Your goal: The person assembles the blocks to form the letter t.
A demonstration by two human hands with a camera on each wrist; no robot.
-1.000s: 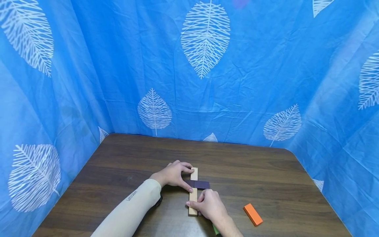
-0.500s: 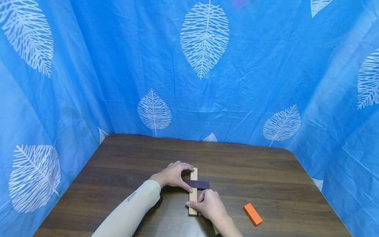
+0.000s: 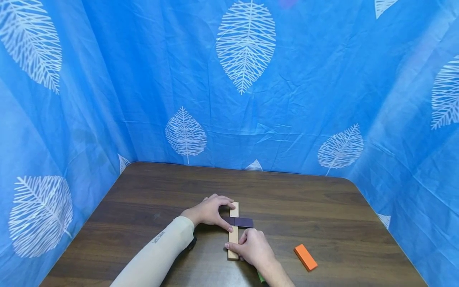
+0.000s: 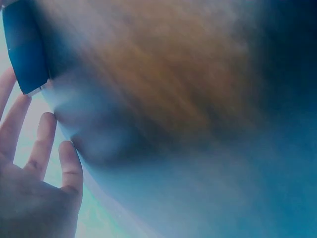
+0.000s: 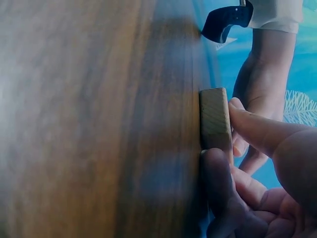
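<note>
Two plain wooden blocks, a far one [image 3: 234, 212] and a near one [image 3: 233, 234], lie in line on the table. Between them, two dark purple blocks sit crosswise, the right one [image 3: 244, 223] and the left one [image 3: 228, 220], partly hidden by my left hand [image 3: 208, 211]. That hand spans the junction, its index finger touching the far wooden block and its thumb at the near block's upper end. My right hand [image 3: 255, 248] pinches the near wooden block's lower part between thumb and fingers; its end face shows in the right wrist view. The left wrist view is blurred.
An orange block [image 3: 305, 257] lies on the brown table [image 3: 305, 207] right of my right hand. A green block [image 3: 261, 276] peeks out beneath the right forearm. A blue leaf-patterned curtain [image 3: 287, 111] encloses the table's back and sides.
Both hands and the blocks stay in place on the table. Only the head view shifts very slightly.
</note>
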